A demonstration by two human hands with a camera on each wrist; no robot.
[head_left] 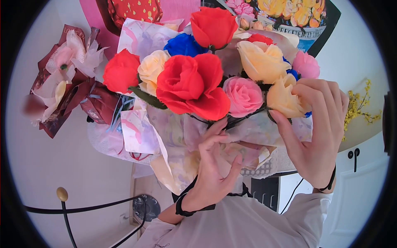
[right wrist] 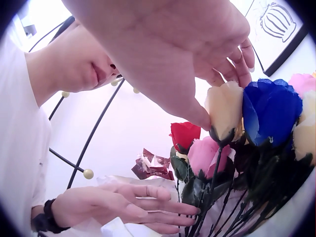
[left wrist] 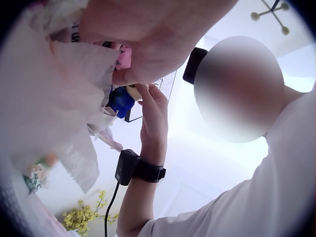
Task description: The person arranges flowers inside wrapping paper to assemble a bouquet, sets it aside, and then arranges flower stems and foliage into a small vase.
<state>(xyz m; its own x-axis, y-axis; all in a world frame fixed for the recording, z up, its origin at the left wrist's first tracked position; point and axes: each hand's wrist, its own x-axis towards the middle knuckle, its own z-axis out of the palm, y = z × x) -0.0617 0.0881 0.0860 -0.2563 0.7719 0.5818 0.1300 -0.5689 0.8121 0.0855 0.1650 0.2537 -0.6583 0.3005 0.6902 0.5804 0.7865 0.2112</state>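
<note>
A bouquet of artificial roses in pastel-patterned wrapping paper (head_left: 178, 132) fills the middle of the head view. My right hand (head_left: 320, 128) pinches a cream rose (head_left: 283, 99) at the bouquet's right side, thumb low on the bloom and fingers behind it. The right wrist view shows the thumb at that bloom's base, beside a blue rose (right wrist: 271, 111). Below the large red rose (head_left: 190, 84) and a pink rose (head_left: 243, 97), my left hand (head_left: 215, 169) reaches up with loosely extended fingers at the dark stems (right wrist: 215, 197). Paper hides the lower stems.
A maroon-wrapped bouquet (head_left: 97, 101) lies at the left. Yellow flower sprigs (head_left: 362, 109) stand at the right, near a white cabinet door (head_left: 359, 190). Pictures, one a flower poster (head_left: 297, 16), lean at the back. A black metal rack (head_left: 99, 204) is at lower left.
</note>
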